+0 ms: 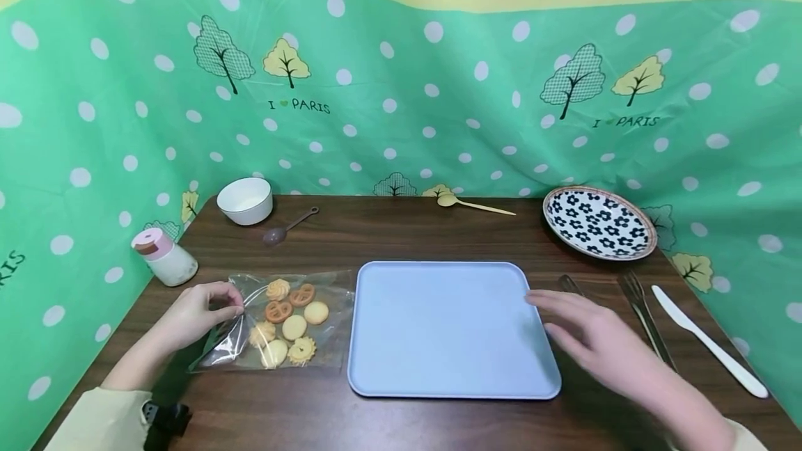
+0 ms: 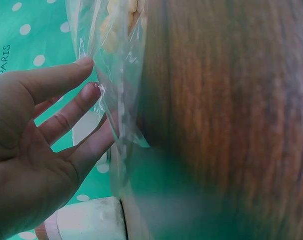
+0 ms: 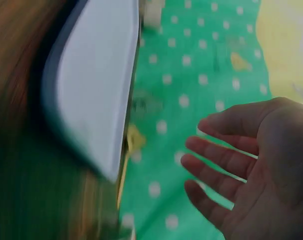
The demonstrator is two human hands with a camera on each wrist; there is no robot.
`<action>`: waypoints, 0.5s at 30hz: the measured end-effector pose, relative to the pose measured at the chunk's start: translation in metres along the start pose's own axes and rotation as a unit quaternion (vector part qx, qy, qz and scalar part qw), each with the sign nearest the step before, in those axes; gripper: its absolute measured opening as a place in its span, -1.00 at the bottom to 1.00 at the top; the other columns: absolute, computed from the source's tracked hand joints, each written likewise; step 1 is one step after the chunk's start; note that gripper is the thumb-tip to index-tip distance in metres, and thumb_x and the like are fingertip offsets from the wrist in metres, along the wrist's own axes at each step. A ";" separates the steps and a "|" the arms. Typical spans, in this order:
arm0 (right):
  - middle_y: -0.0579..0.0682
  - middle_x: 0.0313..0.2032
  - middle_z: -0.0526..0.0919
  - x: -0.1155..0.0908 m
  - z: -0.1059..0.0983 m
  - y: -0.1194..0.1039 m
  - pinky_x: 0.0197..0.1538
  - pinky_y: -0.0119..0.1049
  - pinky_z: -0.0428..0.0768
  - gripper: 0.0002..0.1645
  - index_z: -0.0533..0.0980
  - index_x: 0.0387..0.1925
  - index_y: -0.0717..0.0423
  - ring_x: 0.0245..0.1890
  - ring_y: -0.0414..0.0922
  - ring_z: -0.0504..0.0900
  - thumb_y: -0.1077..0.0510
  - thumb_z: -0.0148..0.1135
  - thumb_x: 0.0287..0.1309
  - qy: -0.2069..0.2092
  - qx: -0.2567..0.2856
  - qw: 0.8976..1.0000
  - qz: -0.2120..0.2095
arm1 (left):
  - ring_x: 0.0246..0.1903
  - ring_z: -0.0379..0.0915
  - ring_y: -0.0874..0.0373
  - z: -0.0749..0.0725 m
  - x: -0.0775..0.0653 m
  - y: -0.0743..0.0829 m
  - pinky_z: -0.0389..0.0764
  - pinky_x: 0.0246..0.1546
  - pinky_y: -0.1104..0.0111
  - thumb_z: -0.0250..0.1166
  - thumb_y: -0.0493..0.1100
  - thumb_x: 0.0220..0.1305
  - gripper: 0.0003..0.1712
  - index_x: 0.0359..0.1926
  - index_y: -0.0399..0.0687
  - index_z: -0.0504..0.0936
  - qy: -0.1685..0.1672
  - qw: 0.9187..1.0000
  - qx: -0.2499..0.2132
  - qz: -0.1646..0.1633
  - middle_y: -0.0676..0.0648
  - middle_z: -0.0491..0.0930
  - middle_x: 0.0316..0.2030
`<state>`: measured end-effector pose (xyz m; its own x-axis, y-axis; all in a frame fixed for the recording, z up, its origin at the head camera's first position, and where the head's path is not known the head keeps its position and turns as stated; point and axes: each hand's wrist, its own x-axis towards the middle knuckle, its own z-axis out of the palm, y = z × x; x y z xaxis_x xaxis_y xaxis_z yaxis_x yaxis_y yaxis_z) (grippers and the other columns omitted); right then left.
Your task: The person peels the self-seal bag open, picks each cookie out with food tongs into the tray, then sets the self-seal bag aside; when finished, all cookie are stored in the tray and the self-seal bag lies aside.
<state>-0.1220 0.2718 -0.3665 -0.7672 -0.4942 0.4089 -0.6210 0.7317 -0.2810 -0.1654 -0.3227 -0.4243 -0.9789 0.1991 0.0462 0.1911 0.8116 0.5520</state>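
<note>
A clear plastic bag (image 1: 335, 350) of cookies and pretzel-shaped biscuits (image 1: 294, 327) lies on the table at left. My left hand (image 1: 203, 308) is at the bag's left end, thumb and fingertips on the film, which rises in creases there. In the left wrist view, this hand (image 2: 56, 115) has its fingers bent toward the film. My right hand (image 1: 601, 339) hovers at the right edge of a light blue tray (image 1: 445, 329), fingers extended and holding nothing. In the right wrist view, the same hand (image 3: 241, 165) has spread, relaxed fingers; the tray (image 3: 96, 80) is blurred.
Behind the bag are a white bowl (image 1: 246, 202), a brown spoon (image 1: 276, 235) and a pink-lidded jar (image 1: 169, 259). A yellow spoon (image 1: 476, 206) lies at the back. To the right are a flower-patterned plate (image 1: 598, 223), a fork (image 1: 640, 305) and a white knife (image 1: 708, 339).
</note>
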 end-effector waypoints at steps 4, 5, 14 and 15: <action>0.07 0.10 0.56 -0.029 -0.020 0.023 0.16 -0.53 0.26 -0.41 0.44 0.20 -0.08 0.17 -0.22 0.43 0.18 0.32 0.11 0.010 -0.035 0.993 0.109 | -0.36 0.45 0.29 -0.001 0.001 -0.002 0.45 -0.31 0.38 0.35 -0.15 0.16 -0.91 -0.42 0.12 0.59 -0.005 1.000 0.005 -0.001 0.14 0.57 -0.41; 0.13 0.11 0.54 -0.035 -0.024 0.029 0.15 -0.37 0.32 -0.41 0.41 0.22 -0.05 0.17 -0.09 0.44 0.12 0.30 0.14 0.005 -0.043 0.989 0.144 | -0.35 0.44 0.29 -0.001 0.001 -0.003 0.45 -0.30 0.37 0.35 -0.15 0.16 -0.91 -0.41 0.13 0.59 -0.009 1.000 0.006 -0.003 0.14 0.57 -0.41; 0.59 0.09 0.25 -0.084 -0.023 0.075 -0.07 0.31 0.27 -0.01 0.17 0.25 0.47 0.03 0.49 0.24 -0.27 0.16 0.17 -0.045 -0.103 0.931 0.348 | -0.33 0.46 0.28 -0.001 0.001 -0.002 0.48 -0.25 0.33 0.35 -0.19 0.15 -0.87 -0.40 0.18 0.58 -0.020 1.000 0.014 -0.014 0.14 0.58 -0.41; 0.60 0.07 0.24 -0.087 -0.022 0.077 -0.08 0.30 0.27 0.03 0.15 0.25 0.51 0.03 0.50 0.24 -0.29 0.16 0.15 -0.051 -0.101 0.929 0.353 | -0.33 0.46 0.28 -0.001 0.001 -0.002 0.48 -0.24 0.32 0.35 -0.18 0.14 -0.87 -0.41 0.18 0.58 -0.019 1.000 0.016 -0.013 0.15 0.58 -0.41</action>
<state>-0.0994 0.3816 -0.4051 -0.9893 0.1076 0.0980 0.0771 0.9585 -0.2743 -0.1671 -0.3247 -0.4248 -0.9803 0.1973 0.0000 0.1679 0.8341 0.5254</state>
